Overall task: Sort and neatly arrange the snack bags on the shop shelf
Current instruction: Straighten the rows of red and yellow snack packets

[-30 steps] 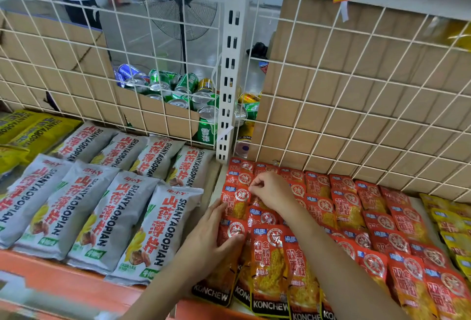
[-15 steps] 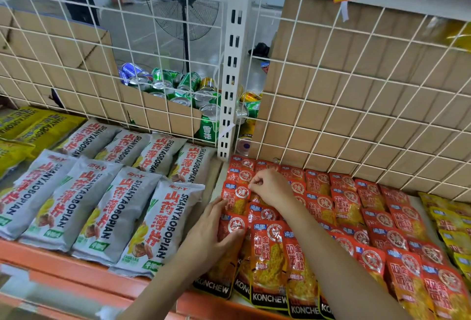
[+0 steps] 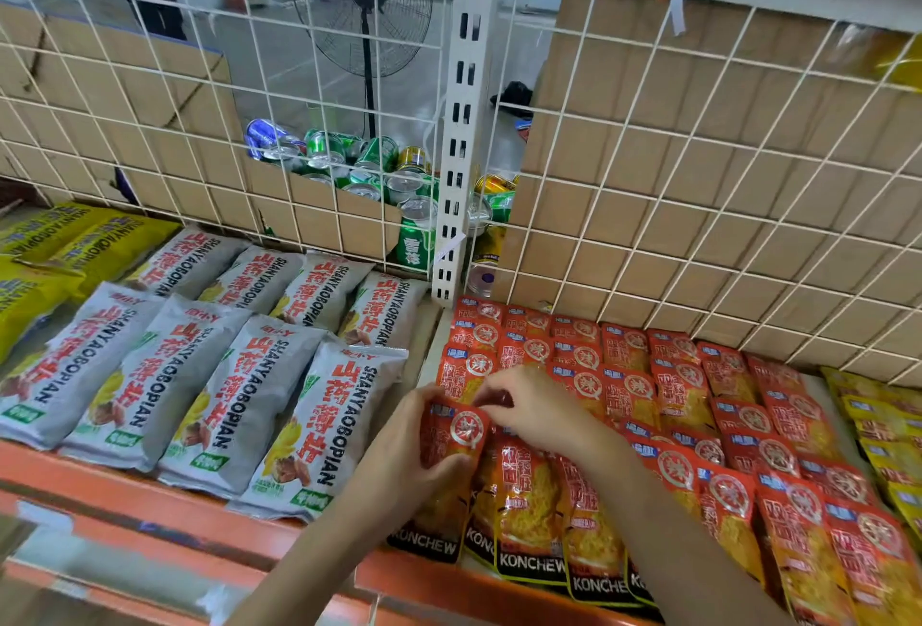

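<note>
The left hand (image 3: 399, 451) grips a red snack bag (image 3: 464, 431) by its left edge. The right hand (image 3: 539, 406), at the bag's 2 o'clock, pinches its top rim, so both are clamped on it. The bag sits on the shelf (image 3: 149, 491) at the red block's 9 o'clock end, long axis 12-to-6, over packs (image 3: 529, 515) reading KONCHEW. Grey bags (image 3: 239, 391) at 9 o'clock read SHANYAOBOPIAN.

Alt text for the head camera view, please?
A person's left hand and right hand grip one red snack bag over rows of matching bags on a shop shelf. Grey snack bags lie left; drink cans sit behind the wire grid.
</note>
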Demonstrator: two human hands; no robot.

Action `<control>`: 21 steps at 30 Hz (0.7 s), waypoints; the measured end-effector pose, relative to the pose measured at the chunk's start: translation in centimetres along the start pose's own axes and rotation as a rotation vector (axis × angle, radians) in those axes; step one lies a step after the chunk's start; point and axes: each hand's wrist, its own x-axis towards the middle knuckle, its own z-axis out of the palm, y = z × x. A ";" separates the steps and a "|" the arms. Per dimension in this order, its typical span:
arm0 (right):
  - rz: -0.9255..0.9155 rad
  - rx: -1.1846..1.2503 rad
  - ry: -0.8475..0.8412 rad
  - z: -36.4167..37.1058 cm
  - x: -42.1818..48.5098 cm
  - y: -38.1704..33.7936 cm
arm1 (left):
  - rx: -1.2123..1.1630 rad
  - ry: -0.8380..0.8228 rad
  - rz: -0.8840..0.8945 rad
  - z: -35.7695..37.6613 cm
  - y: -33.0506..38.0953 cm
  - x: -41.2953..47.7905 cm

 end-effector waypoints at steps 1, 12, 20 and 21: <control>0.002 -0.021 -0.013 0.2 0.0 -0.1 | -0.024 0.006 -0.002 0.0 -0.2 0.0; 0.052 0.078 -0.047 0.3 0.7 -0.1 | -0.095 0.019 0.009 -0.3 -0.2 -0.4; 0.151 0.258 0.167 -0.5 1.9 1.1 | 0.024 0.041 0.005 -0.4 0.2 -0.4; 0.157 0.250 0.168 -0.6 2.0 1.3 | 0.033 0.029 -0.003 -0.4 0.3 -0.4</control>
